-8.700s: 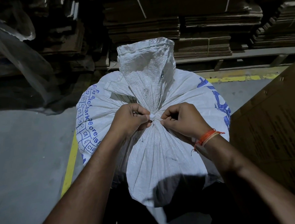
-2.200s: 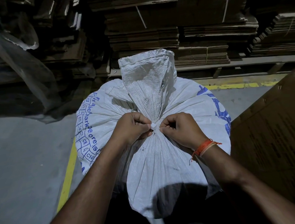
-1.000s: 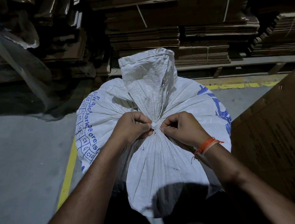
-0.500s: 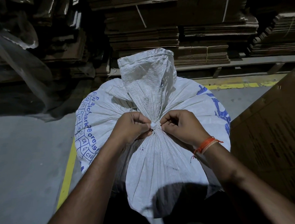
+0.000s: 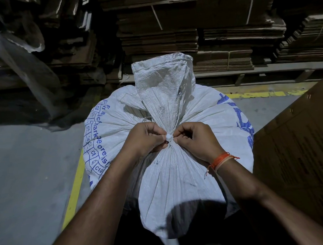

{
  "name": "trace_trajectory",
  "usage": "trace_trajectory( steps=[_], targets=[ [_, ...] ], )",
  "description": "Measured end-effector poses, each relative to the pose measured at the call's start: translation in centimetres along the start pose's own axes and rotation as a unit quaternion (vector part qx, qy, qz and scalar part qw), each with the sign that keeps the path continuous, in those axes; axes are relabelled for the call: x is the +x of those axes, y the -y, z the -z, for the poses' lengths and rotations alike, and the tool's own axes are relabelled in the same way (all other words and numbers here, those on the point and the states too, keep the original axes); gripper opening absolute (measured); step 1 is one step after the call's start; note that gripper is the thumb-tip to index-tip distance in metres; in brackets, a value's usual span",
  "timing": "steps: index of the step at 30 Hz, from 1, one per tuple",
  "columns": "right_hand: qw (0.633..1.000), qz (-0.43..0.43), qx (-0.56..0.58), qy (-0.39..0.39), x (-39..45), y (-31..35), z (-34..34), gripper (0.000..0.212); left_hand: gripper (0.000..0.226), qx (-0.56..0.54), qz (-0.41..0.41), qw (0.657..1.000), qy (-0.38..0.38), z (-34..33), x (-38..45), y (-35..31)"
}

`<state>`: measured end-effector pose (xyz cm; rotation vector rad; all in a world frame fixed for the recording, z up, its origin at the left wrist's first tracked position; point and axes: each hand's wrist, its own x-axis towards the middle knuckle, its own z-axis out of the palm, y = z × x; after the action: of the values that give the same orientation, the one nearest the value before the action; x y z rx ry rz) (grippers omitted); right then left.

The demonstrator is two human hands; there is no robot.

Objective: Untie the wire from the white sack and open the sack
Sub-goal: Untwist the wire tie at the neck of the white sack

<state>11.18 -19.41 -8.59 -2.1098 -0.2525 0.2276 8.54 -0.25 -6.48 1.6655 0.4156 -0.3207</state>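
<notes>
A full white woven sack [image 5: 203,120] with blue print stands in front of me, its neck gathered tight and its loose top flap [image 5: 162,81] rising behind the tie. A small white knot of the wire [image 5: 169,136] shows at the neck. My left hand [image 5: 144,139] pinches the wire from the left with curled fingers. My right hand [image 5: 196,141], an orange thread band on its wrist, pinches it from the right. Most of the wire is hidden under my fingers and the folds.
A large brown cardboard box [image 5: 297,153] stands close on the right. Stacks of flattened cardboard [image 5: 171,29] on a pallet fill the back. Clear plastic sheeting [image 5: 25,63] hangs at the left. Yellow floor lines [image 5: 74,189] run across grey concrete.
Both hands stay at the sack's neck, pinching the tie; only small finger shifts show. The sack remains tied.
</notes>
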Motion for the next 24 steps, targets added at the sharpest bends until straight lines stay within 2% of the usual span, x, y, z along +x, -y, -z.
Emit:
trace_trajectory(
  steps=[6, 10, 15, 18, 21, 24],
  targets=[
    [0.997, 0.007, 0.052, 0.055, 0.1, -0.1, 1.1, 0.023, 0.018, -0.004, 0.004, 1.000, 0.008, 0.0, 0.1, 0.0],
    [0.999, 0.042, -0.001, 0.018, 0.0, 0.1, 0.4, 0.017, 0.017, 0.009, 0.000, 1.000, 0.010, 0.1, -0.1, -0.1],
    [1.000, 0.018, 0.019, 0.009, 0.0, 0.4, -0.1, 0.013, 0.013, 0.004, 0.000, 1.000, 0.007, 0.1, -0.3, -0.2],
    [0.999, -0.013, 0.048, 0.014, -0.3, 0.6, -0.4, 0.020, 0.005, 0.003, 0.000, 1.000, 0.005, 0.0, -0.2, -0.2],
    [0.999, 0.000, 0.028, -0.016, -0.6, 1.0, -1.3, 0.023, 0.006, 0.016, 0.003, 1.000, 0.011, 0.0, -0.1, -0.2],
    [0.999, 0.018, 0.024, -0.025, -0.6, 1.2, -1.5, 0.016, 0.008, 0.016, 0.013, 0.999, 0.027, 0.2, -0.2, -0.4]
  ],
)
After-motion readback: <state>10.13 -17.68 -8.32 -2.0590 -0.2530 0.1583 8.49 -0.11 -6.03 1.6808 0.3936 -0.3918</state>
